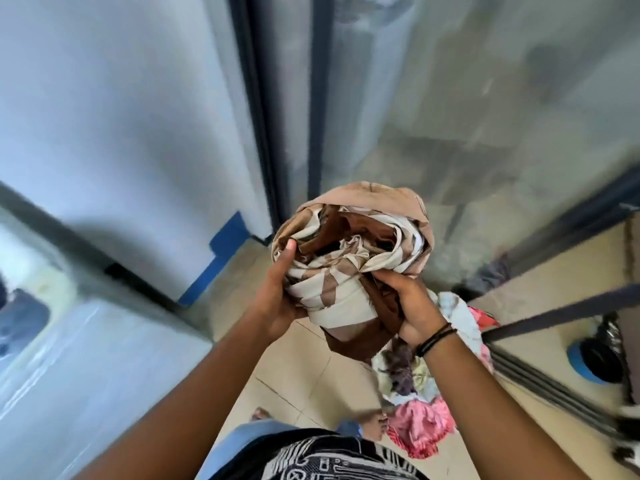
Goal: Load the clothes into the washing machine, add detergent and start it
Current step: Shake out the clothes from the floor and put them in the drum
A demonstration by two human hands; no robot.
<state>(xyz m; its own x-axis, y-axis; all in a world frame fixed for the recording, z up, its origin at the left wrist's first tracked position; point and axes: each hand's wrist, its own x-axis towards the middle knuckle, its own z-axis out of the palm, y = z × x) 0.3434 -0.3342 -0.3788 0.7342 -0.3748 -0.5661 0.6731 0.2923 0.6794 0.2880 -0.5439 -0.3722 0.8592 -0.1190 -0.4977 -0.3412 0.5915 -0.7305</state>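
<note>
Person's wearing a black tee [311,459] with white graphic print, blue jeans [242,434] — thin black bands [434,339] circling the right wrist, feet [375,426] going bare.

I hold a bundle of brown and cream clothes [349,261] in front of me, my left hand [277,299] under its side, my right hand [408,306] gripping it. More clothes [419,407] lie on the tiled floor [304,386] below.

We find no text, label, brand or number that can be read. The only print we see is the white pattern on the black shirt [311,459] at the bottom middle of the frame; its shapes look a little like letters, but we cannot make out any word.
</note>
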